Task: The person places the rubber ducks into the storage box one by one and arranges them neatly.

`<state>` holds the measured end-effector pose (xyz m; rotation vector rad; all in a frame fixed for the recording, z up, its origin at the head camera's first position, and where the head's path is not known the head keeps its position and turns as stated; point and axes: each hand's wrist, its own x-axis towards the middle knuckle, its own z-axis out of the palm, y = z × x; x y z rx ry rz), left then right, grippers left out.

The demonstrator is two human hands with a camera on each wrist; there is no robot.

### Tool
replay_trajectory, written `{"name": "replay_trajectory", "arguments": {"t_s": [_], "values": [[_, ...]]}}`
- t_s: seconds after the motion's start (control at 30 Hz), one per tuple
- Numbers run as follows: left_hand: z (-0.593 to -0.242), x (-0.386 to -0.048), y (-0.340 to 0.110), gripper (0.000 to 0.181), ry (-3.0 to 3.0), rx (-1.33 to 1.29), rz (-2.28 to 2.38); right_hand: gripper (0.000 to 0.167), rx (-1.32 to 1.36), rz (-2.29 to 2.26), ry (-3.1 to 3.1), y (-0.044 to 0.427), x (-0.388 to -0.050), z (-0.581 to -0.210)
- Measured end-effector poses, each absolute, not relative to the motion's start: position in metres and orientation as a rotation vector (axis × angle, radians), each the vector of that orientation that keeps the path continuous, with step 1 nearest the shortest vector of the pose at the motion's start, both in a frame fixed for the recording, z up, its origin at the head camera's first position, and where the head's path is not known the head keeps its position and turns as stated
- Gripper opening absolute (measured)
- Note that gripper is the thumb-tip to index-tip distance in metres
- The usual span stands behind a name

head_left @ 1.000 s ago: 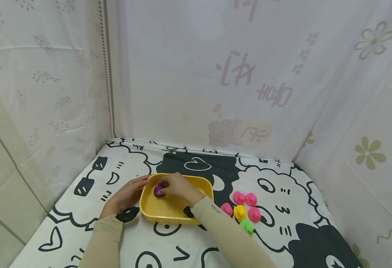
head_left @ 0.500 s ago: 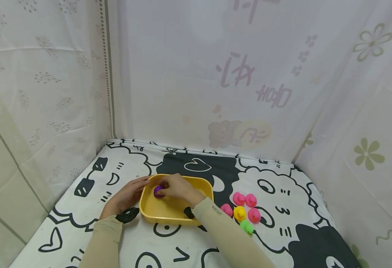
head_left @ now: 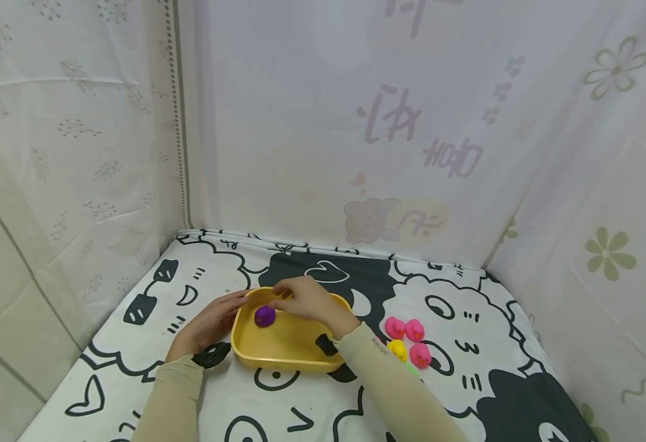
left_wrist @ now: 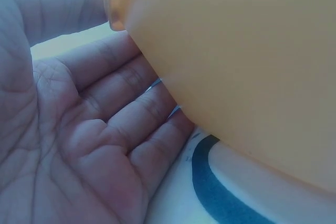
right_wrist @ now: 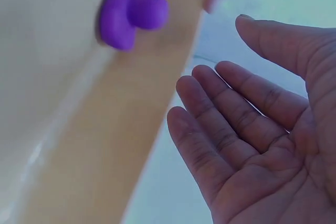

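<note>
A purple rubber duck sits inside a yellow plastic tray, near its left end. My right hand is above the tray, just right of the duck. In the right wrist view, the right hand has its fingers spread from the thumb, apart from the purple duck, and holds nothing. My left hand rests against the outside of the tray's left end. The left wrist view has its fingers fairly straight along the tray wall, their tips hidden behind it.
Right of the tray, several pink ducks and a yellow duck stand on the patterned cloth. A green duck is mostly hidden by my right sleeve. Fabric curtains enclose the table.
My right hand has let go of the purple duck and lifted slightly up and to the right. The duck remains in the tray. The left hand has stayed put.
</note>
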<state>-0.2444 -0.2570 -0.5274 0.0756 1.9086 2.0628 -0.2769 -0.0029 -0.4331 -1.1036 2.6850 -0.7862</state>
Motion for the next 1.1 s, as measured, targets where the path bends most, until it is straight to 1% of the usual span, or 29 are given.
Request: {"name": "replay_trajectory", "arguments": {"t_s": [0.23, 0.5, 0.67, 0.9, 1.1], "values": [[-0.527, -0.245, -0.256, 0.064, 1.927, 0.060, 2.057, 0.040, -1.015, -0.890, 2.701, 0.042, -0.278, -0.420], [-0.526, -0.245, -0.256, 0.069, 1.927, 0.054, 2.046, 0.035, -0.802, -1.026, 2.787, 0.108, -0.276, -0.417], [-0.526, -0.244, -0.255, 0.068, 1.914, 0.017, 2.065, 0.037, -0.689, -1.114, 2.810, 0.145, -0.275, -0.421], [-0.525, -0.244, -0.254, 0.066, 1.916, 0.026, 2.058, 0.045, -0.521, -1.183, 2.844, 0.189, -0.271, -0.430], [-0.523, -0.242, -0.254, 0.068, 1.917, 0.008, 2.053, 0.044, -0.415, -1.205, 2.826, 0.221, -0.269, -0.444]]}}
